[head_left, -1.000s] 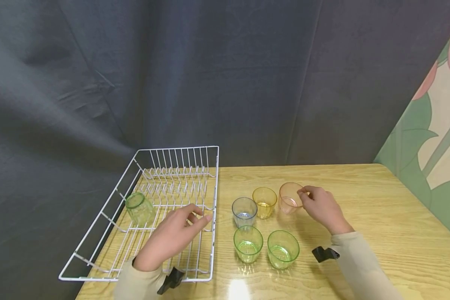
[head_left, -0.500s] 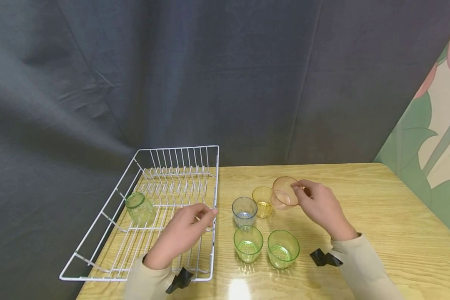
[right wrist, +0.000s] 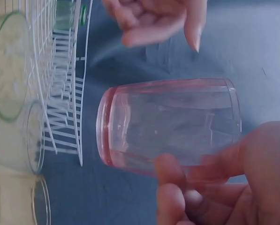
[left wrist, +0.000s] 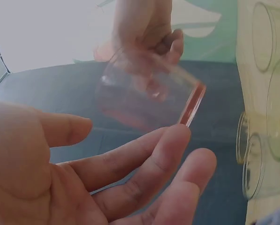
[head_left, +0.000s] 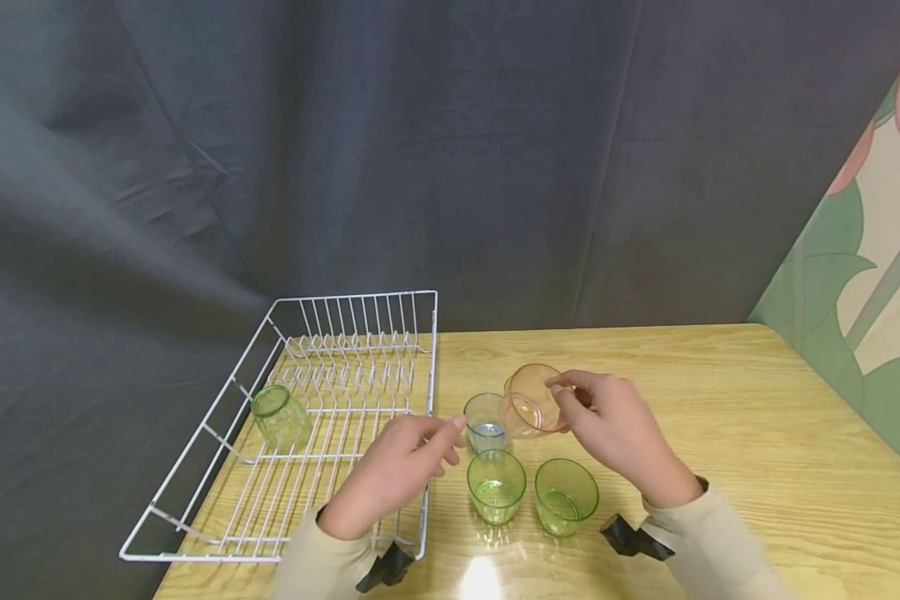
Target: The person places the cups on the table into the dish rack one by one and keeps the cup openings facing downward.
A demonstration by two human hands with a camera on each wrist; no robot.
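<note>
A pink-orange clear glass (head_left: 531,398) is in the air over the other glasses, its side pinched by the thumb and fingers of my right hand (head_left: 611,429). It lies sideways across the right wrist view, the whole glass body (right wrist: 163,124) showing. My left hand (head_left: 401,471), fingers relaxed and holding nothing, hovers over the right rim of the white wire dish rack (head_left: 429,350). In the right wrist view, a gap separates that hand (right wrist: 158,21) from the glass. A bluish glass (head_left: 483,421) stands upright just right of it. A yellow glass is mostly hidden behind the pink-orange one.
Two green glasses, a left one (head_left: 497,496) and a right one (head_left: 566,504), stand upright nearer me on the wooden table (head_left: 757,417). Another green glass (head_left: 283,425) stands upside down in the rack's left side. A dark curtain (head_left: 450,167) hangs behind.
My right hand has lifted the pink-orange glass off the table and carried it left, over the yellow glass. My left hand has moved right, toward that glass.
</note>
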